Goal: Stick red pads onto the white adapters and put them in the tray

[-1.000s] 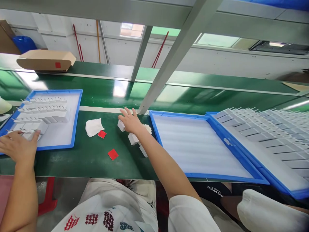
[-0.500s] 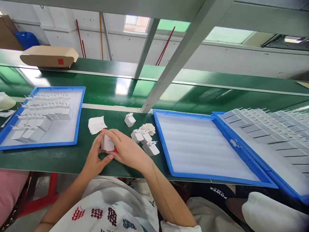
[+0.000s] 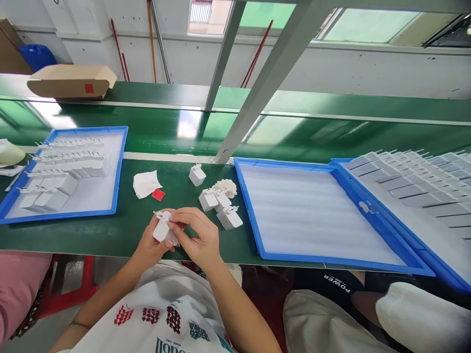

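A white plug adapter [image 3: 162, 230], a small block with prongs at its upper end, is tilted up in front of my body. My left hand [image 3: 150, 249] wraps it from the left and below. The fingers of my right hand [image 3: 198, 236] pinch its right side near the prongs, hiding part of it. Just beyond my hands lies a red square [image 3: 158, 194], beside a crumpled white cloth [image 3: 145, 184]. To the right of my right hand several similar adapters [image 3: 229, 218] sit by a cream-coloured clump [image 3: 226, 187]; another adapter [image 3: 197, 175] stands apart behind them.
At left, a blue-rimmed tray [image 3: 119, 169] holds rows of adapters. A blue-rimmed tray [image 3: 316, 215] with a white lining lies at right, beside another tray [image 3: 390, 215] packed with adapters. A slanting metal post [image 3: 265, 83] rises behind the green table [image 3: 91, 235].
The adapter has been turned so its prongs show, and sits slightly lower. My right hand has drawn back from over it to its right side. The red square now lies uncovered on the table.
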Motion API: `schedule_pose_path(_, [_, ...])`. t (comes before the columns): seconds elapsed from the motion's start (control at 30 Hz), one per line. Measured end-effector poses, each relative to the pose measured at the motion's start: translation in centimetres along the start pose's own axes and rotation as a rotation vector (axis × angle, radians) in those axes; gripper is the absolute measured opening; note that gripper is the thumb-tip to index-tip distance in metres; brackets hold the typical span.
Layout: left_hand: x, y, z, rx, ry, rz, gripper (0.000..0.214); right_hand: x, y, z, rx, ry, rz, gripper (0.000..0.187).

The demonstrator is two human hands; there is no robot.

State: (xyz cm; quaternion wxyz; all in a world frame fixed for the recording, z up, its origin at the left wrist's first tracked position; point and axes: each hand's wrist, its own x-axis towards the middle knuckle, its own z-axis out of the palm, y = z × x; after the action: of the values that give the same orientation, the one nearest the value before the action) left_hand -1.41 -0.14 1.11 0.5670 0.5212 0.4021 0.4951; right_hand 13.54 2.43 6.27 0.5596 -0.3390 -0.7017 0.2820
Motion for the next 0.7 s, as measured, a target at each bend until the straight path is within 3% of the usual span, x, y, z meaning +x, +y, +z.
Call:
schedule_pose_path(0.2, [-0.3, 1.3, -0.6, 0.188, -0.001, -0.039, 0.071, -0.1, 0.4, -0.3, -0.051, -0.032, -0.056, 0.010])
schedule_pose_path(0.37, [-0.4, 1.8, -0.8, 0.096, -0.101, -0.114, 0.065, -0.2, 1.1, -0.7, -0.060, -0.076, -0.124, 0.010])
schedule_pose_path(0.53, [-0.1, 2.8, -0.8, 0.121, -0.056, -0.189, 0.058, -0.6, 1.5, -0.7, -0.071, -0.031, -0.057, 0.007])
schedule_pose_path(0.7, [0.1, 3.4, -1.0, 0.178, -0.061, -0.216, 0.050, -0.6, 1.6, -0.8, -0.019, -0.096, -0.009, 0.008])
